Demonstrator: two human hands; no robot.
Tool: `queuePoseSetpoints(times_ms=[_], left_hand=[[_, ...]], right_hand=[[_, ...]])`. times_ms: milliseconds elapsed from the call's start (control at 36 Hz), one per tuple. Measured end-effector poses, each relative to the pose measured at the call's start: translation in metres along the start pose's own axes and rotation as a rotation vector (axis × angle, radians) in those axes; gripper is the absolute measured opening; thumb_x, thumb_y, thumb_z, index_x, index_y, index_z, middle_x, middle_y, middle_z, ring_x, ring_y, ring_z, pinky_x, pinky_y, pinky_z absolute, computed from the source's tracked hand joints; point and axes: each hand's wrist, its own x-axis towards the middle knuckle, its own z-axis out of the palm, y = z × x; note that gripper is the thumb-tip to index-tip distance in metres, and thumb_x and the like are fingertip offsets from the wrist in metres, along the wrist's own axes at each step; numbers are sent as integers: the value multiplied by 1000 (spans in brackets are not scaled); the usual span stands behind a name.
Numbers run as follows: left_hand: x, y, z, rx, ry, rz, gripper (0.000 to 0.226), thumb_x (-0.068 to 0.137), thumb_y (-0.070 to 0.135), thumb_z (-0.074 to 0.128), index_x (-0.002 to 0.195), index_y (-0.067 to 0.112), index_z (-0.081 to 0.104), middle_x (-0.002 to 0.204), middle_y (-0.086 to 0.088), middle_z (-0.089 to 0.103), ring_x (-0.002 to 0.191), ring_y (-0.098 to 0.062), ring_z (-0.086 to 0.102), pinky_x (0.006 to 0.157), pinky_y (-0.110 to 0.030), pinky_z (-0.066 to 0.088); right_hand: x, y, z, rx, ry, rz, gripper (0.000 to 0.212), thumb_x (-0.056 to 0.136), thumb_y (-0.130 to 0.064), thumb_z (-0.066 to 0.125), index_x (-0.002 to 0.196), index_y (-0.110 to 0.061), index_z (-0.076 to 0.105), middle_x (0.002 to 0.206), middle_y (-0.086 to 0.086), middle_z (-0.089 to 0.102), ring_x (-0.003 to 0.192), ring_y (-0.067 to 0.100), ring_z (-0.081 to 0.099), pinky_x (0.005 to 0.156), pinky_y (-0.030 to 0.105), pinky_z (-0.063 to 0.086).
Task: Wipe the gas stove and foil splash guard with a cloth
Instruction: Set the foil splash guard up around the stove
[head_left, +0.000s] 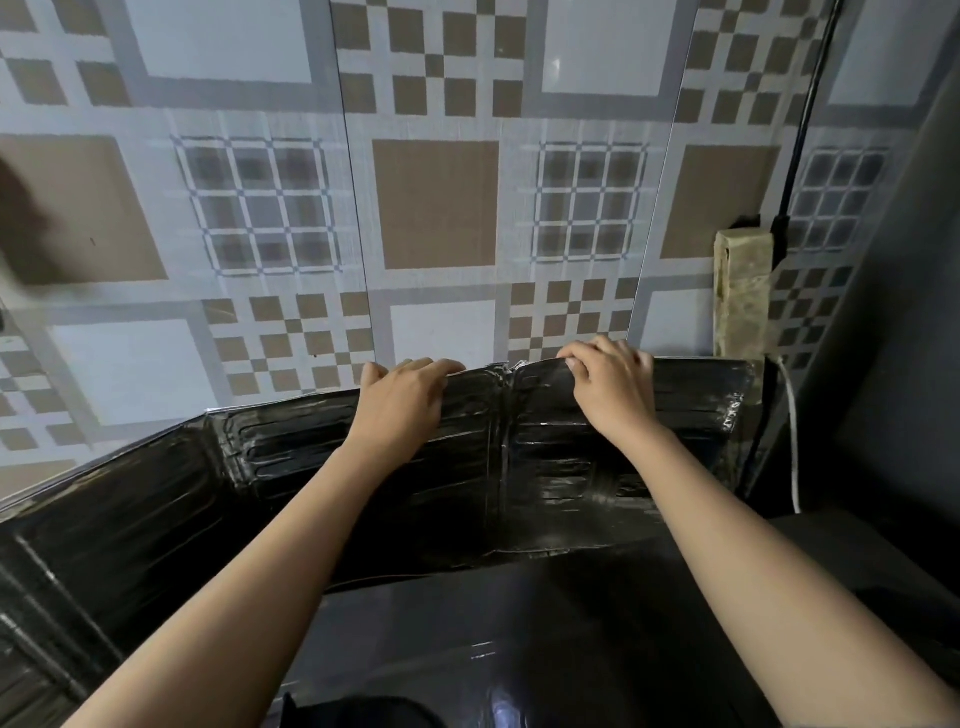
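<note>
Over on the left, the foil splash guard (260, 467) sweeps in as a long folded panel, dark and glossy, ribbed with pressed ridges and creased where its sections hinge. Streaks of glare sit on it, but whether that is moisture or just sheen, I cannot tell. Behind it the tiled wall (436, 202) shows checked brown and grey squares, flat and matte.

Moving in, the left hand (402, 405) is curled over the guard's top edge, fingers hooked behind, gripping the foil itself. No cloth in it. Just to its right a vertical seam splits the panel, crumpled at the top.

Then the right hand (613, 387), likewise clamped on the top edge just past that seam, fingertips pinching the rim. No cloth here either.

Below, the gas stove (519, 649) lies dark and smooth in the shadow, with a faint shine; its burners cannot be made out.

Far right, a pale worn power strip (740, 296) hangs on the wall with a white cable (792, 441) trailing down.

My read: with both hands handling the guard and no cloth in view, wiping isn't under way right now, and how much is cleaned I can't judge.
</note>
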Motion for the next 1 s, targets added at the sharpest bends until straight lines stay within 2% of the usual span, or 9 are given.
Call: queuePoseSetpoints(times_ms=[167, 278, 444, 528, 639, 694, 750, 833, 1000], left_hand=[[1, 7, 4, -32, 36, -38, 38, 93, 13, 38, 123, 30, 54, 110, 6, 66, 107, -16, 57, 80, -34, 20], [1, 9, 6, -48, 46, -41, 38, 92, 12, 39, 122, 32, 55, 106, 8, 67, 105, -15, 57, 76, -31, 17], [-2, 10, 5, -76, 61, -43, 39, 93, 12, 39, 121, 32, 56, 100, 8, 67, 101, -14, 57, 74, -30, 14], [-3, 11, 4, -76, 67, -51, 38, 93, 12, 38, 121, 32, 56, 101, 8, 67, 101, -14, 57, 74, -31, 15], [-4, 15, 5, -89, 73, -57, 37, 93, 13, 39, 118, 32, 57, 101, 9, 67, 101, -13, 57, 72, -30, 13], [-4, 16, 6, -90, 75, -62, 37, 93, 13, 39, 117, 33, 58, 100, 9, 67, 100, -12, 57, 70, -30, 11], [-3, 15, 8, -89, 77, -66, 37, 92, 13, 40, 117, 34, 58, 100, 9, 67, 100, -12, 57, 69, -30, 11], [-3, 14, 7, -93, 68, -67, 37, 92, 13, 41, 117, 36, 57, 101, 10, 67, 101, -12, 57, 70, -30, 11], [-4, 16, 5, -86, 57, -55, 38, 92, 13, 41, 118, 36, 57, 103, 10, 67, 102, -11, 56, 69, -30, 11]], right_hand=[[1, 0, -3, -21, -26, -19, 24, 94, -18, 42, 110, -25, 59, 116, -1, 58, 111, 22, 48, 98, 38, 24], [-2, -6, -2, 13, -84, -150, 25, 96, -21, 40, 114, -25, 58, 118, -6, 58, 115, 17, 49, 106, 39, 19], [-1, -14, -2, 84, -147, -209, 28, 98, -26, 37, 117, -23, 57, 122, -8, 61, 115, 18, 50, 102, 37, 21], [0, -11, -3, 93, -175, -208, 25, 98, -27, 36, 110, -24, 58, 115, -11, 62, 113, 19, 50, 97, 36, 22], [1, -8, -3, 91, -168, -198, 21, 98, -25, 36, 98, -23, 57, 92, -16, 53, 104, 20, 50, 87, 34, 21], [0, -9, -3, 102, -158, -205, 21, 98, -25, 37, 102, -24, 57, 97, -16, 56, 104, 17, 50, 87, 34, 21], [0, -11, -3, 121, -157, -220, 22, 97, -28, 39, 107, -25, 58, 111, -14, 61, 109, 14, 50, 91, 35, 22], [0, -15, -4, 156, -171, -253, 23, 97, -31, 41, 113, -29, 57, 120, -14, 60, 116, 11, 49, 95, 37, 22], [3, -26, -1, 181, -211, -296, 25, 97, -30, 42, 118, -30, 56, 124, -14, 59, 113, 12, 53, 90, 37, 26]])
